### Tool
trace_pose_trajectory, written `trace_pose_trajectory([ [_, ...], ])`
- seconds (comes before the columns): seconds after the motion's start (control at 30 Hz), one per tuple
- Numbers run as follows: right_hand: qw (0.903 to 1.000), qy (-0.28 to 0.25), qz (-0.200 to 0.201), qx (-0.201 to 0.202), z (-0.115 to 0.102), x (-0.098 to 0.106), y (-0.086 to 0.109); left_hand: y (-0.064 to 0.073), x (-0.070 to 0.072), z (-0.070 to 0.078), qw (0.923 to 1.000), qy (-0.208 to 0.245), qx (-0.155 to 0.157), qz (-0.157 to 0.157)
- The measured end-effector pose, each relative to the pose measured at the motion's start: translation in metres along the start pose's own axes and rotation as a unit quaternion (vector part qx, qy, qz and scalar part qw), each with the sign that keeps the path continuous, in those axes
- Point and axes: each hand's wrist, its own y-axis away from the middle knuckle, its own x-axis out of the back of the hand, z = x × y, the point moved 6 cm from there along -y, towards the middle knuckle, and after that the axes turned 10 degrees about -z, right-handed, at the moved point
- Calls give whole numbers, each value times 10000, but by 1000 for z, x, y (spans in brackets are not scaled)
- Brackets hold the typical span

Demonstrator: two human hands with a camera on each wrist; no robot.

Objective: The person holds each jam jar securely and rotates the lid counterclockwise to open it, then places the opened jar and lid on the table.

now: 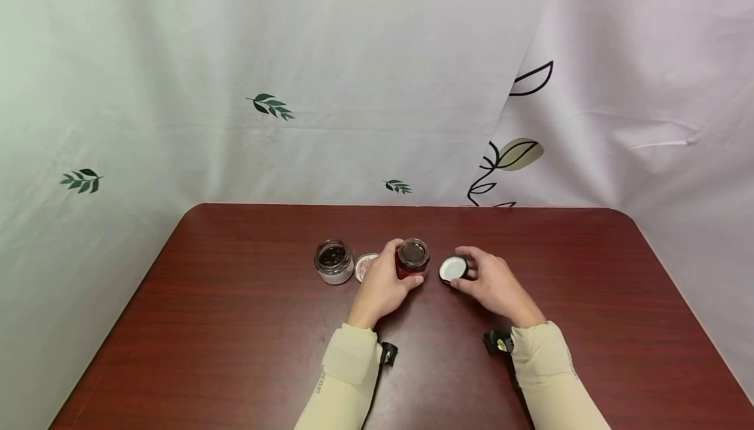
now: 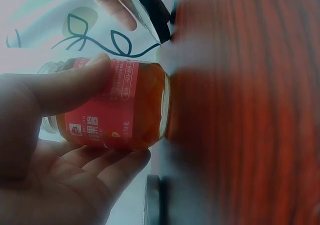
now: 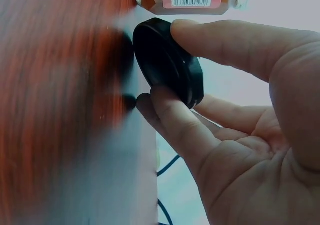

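My left hand (image 1: pixel 381 288) grips a glass jam jar (image 1: pixel 412 256) around its sides, thumb on the near side. The jar is upright, with a red label (image 2: pixel 102 105), amber contents and an uncovered glass mouth. Its base is at or very near the tabletop. To its right, my right hand (image 1: pixel 493 284) pinches a black jar lid (image 3: pixel 167 60) by the rim between thumb and fingers. The lid's white inner face (image 1: pixel 453 269) points up, and it is tilted just above the table, apart from the jar.
Left of the hands stands another glass jar (image 1: pixel 334 261), its mouth uncovered, dark inside with a pale lower part. A pale round lid (image 1: pixel 363 266) lies between the jars, partly hidden by the left hand. The reddish-brown table (image 1: pixel 235 338) ends at a white patterned curtain (image 1: pixel 330 155).
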Motion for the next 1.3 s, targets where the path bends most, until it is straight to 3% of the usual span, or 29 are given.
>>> trace_pose_trajectory([
  [0.43,9976,685,76,108,-2,0,0,0,0,-2,10000,20,45,2],
  [1.3,9931,1114,216,301,-4,-4,1,0,0,-2,9999,106,50,-64],
])
